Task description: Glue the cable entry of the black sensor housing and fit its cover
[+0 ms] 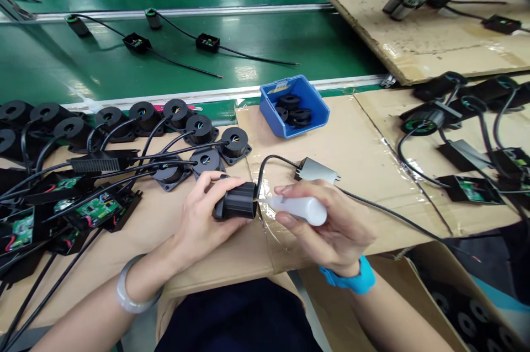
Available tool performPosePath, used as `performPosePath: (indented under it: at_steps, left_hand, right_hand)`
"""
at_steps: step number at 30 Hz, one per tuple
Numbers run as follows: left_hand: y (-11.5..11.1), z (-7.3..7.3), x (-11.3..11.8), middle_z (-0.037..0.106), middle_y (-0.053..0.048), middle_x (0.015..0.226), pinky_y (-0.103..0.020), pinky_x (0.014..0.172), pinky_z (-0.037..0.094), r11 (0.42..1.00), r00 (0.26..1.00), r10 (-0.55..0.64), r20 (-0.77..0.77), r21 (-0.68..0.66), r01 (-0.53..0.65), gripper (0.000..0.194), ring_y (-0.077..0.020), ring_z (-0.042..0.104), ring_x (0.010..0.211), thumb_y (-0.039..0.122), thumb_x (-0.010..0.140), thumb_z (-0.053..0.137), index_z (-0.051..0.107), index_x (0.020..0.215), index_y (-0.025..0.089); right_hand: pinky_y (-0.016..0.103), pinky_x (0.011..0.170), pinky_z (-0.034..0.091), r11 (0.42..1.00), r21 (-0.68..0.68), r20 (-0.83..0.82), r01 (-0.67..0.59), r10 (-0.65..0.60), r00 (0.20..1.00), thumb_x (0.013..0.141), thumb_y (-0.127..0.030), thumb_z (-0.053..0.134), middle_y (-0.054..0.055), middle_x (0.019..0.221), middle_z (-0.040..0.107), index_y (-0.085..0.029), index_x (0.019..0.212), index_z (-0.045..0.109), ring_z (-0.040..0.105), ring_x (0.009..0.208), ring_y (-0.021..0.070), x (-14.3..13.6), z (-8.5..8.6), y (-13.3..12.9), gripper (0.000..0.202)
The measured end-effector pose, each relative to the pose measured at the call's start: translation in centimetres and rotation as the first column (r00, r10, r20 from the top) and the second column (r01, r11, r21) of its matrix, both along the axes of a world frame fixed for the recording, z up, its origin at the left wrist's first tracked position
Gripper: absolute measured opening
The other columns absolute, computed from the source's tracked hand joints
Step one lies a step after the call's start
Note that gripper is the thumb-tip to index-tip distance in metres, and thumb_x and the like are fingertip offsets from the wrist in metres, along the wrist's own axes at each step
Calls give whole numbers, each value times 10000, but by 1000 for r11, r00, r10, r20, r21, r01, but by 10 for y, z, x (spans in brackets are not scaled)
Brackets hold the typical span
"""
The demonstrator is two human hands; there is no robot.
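A green conveyor belt (pixel 256 46) runs beyond a cardboard-covered worktable (pixel 364 164), where a blue bin (pixel 272 119) sits at the far edge. On the near side of the bin and slightly left, a worker's left hand (pixel 202 203) wraps a black ribbed housing (pixel 238 201), its mouth turned right. The right hand (pixel 327 219), directly nearer than the bin, grips a white bottle (pixel 302 208), tip at that mouth. The housing looks light and rigid, its ribs likely offering purchase; the barrel, clear of the open rim, seems the place to hold. The bottle appears smooth, probably soft-walled, best pinched around its body. A springy-looking black cable (pixel 270 158), arching to a grey box (pixel 317 171) just nearer than the bin, could tug the housing.
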State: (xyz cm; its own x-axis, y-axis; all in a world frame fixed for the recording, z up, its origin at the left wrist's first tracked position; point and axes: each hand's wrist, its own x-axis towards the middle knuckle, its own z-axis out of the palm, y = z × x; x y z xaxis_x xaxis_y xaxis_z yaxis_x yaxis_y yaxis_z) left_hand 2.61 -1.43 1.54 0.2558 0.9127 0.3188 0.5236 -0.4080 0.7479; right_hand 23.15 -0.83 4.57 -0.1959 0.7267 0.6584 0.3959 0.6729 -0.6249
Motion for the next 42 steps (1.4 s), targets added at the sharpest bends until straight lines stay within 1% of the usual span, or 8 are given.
performPosePath:
  at_steps: [6,13,21,28,33,36,39,42]
  left_hand:
    - [1,1,-1,566,-98,1129,-342,906,531,1000,1000,8,-15,-13,-9,501,-230,605,1068,202,746,826,620,1203,179]
    - [0,0,0,565,-82,1134,-357,903,535,1000,1000,5,-2,-12,-5,504,-227,603,1068,176,745,822,607,1199,222]
    - [0,1,0,571,-78,1130,-352,931,520,1000,1000,-1,14,7,1,488,-223,603,1071,155,752,803,604,1195,209]
    - [0,1,1,576,-88,1128,-359,929,521,1000,1000,3,4,19,-3,463,-231,605,1080,149,754,798,618,1178,196]
    - [-1,-1,2,582,-87,1133,-389,922,529,1000,1000,-6,8,9,6,480,-240,605,1085,154,757,799,605,1190,228]
    - [-1,-1,1,581,-82,1126,-392,913,530,1000,1000,-7,27,-9,7,465,-239,609,1070,158,764,787,598,1182,238]
    - [-1,-1,1,582,-73,1126,-384,925,515,1000,999,-3,50,-24,5,469,-233,607,1068,124,749,775,598,1168,240]
    - [-1,2,2,596,-60,1131,-384,937,497,997,994,17,107,-78,-9,487,-237,607,1073,103,709,785,603,1138,248]
  right_hand:
    - [281,568,541,1000,-5,-16,21,-22,1000,842,-206,711,19,835,720,-203,1007,644,662,680,158,0,-3,1,178]
    - [334,555,562,999,-47,-25,-21,20,999,850,-188,685,29,820,721,-247,1047,641,681,692,203,1,1,-4,210]
    - [274,580,565,998,62,6,-12,12,1000,833,-160,700,29,819,722,-198,1030,635,671,671,157,-1,0,3,210]
    - [291,521,558,999,-46,-60,-8,5,998,857,-201,682,35,773,709,-215,985,638,686,658,183,0,3,-5,135]
    - [284,544,573,999,47,12,14,-14,1000,845,-177,685,16,786,712,-219,1012,630,681,653,169,-1,1,1,180]
    - [276,574,589,994,112,24,-15,13,1000,842,-165,686,29,799,715,-204,1036,625,690,666,168,-1,0,1,207]
    - [284,552,587,999,12,-32,-31,31,999,859,-197,676,33,785,715,-210,1024,635,690,661,177,2,-1,-5,170]
    - [297,523,587,989,-149,-259,-4,-35,965,876,-226,676,45,846,726,-229,1036,658,707,729,203,4,-3,-11,161]
